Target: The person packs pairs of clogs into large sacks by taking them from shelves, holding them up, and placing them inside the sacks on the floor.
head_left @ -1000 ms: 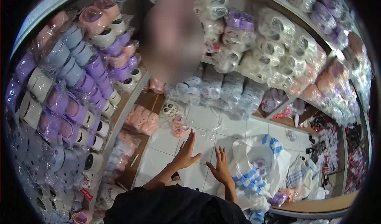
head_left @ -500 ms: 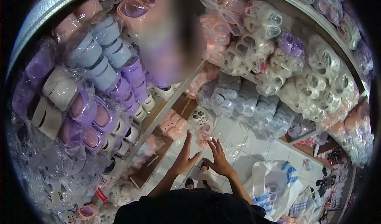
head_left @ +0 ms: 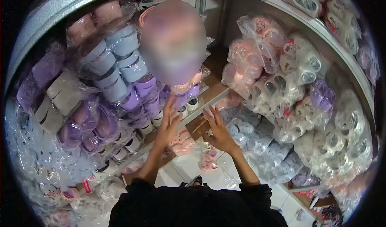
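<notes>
My left hand (head_left: 169, 126) is raised with its fingers spread and nothing in it. It is nearest to the lower shelf edge, where purple slippers (head_left: 145, 87) and small white shoes (head_left: 192, 103) are stacked in clear plastic. To its right, my right hand (head_left: 220, 133) is also empty, its fingers apart. Beside that hand are bagged pale blue clogs (head_left: 244, 127). Below and between the hands, a pair of pink shoes (head_left: 208, 161) lies on the tiled floor. Bagged pink footwear (head_left: 182, 142) sits low beside my left hand.
Light blue slippers (head_left: 108, 72) are stacked on the left shelf. Bagged pink clogs (head_left: 246, 54) and white clogs (head_left: 301, 62) fill the right shelf, with purple clogs (head_left: 323, 95) among them. A wooden shelf edge (head_left: 215, 100) runs between. A blurred patch hides the top middle.
Both hands have moved up and forward, toward the shelves, still spread. The view has shifted, so the shelves sit lower in the picture and the white-and-blue bag on the floor is out of sight.
</notes>
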Demonstrator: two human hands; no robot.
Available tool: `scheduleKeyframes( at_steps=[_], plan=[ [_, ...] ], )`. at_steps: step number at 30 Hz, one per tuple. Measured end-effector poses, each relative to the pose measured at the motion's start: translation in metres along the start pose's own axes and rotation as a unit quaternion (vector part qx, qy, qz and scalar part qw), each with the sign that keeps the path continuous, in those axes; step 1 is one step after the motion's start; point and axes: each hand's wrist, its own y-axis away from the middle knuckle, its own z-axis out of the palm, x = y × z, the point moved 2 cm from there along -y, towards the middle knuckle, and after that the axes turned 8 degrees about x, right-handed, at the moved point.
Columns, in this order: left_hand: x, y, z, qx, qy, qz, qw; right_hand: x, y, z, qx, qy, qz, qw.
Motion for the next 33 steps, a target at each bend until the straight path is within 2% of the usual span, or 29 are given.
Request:
scheduleKeyframes(
  at_steps=[6,9,13,18,20,24,28,33],
  plan=[
    [0.028,-0.065,0.014,0.108,0.087,0.084,0.987,0.011,-0.112,-0.038,0.078,0.013,-0.103,0.992],
    [0.03,-0.087,0.014,0.108,0.167,0.088,0.976,0.012,-0.154,-0.044,0.131,-0.006,-0.122,0.984],
    [0.026,-0.106,0.007,0.133,0.252,0.078,0.955,0.002,-0.192,-0.048,0.182,-0.017,-0.161,0.97],
    [0.029,-0.127,-0.003,0.156,0.375,0.023,0.914,0.001,-0.242,-0.043,0.246,0.106,-0.206,0.941],
    [0.024,-0.135,-0.007,0.14,0.38,0.025,0.914,0.008,-0.26,-0.038,0.268,0.175,-0.213,0.923],
    [0.027,-0.146,-0.011,0.145,0.39,0.0,0.909,0.011,-0.273,-0.039,0.31,0.178,-0.229,0.906],
    [0.023,-0.153,-0.019,0.113,0.401,-0.005,0.909,0.011,-0.271,-0.048,0.27,0.211,-0.223,0.913],
    [0.034,-0.15,-0.016,0.067,0.434,-0.012,0.898,0.016,-0.262,-0.061,0.287,0.174,-0.236,0.912]
  ],
)
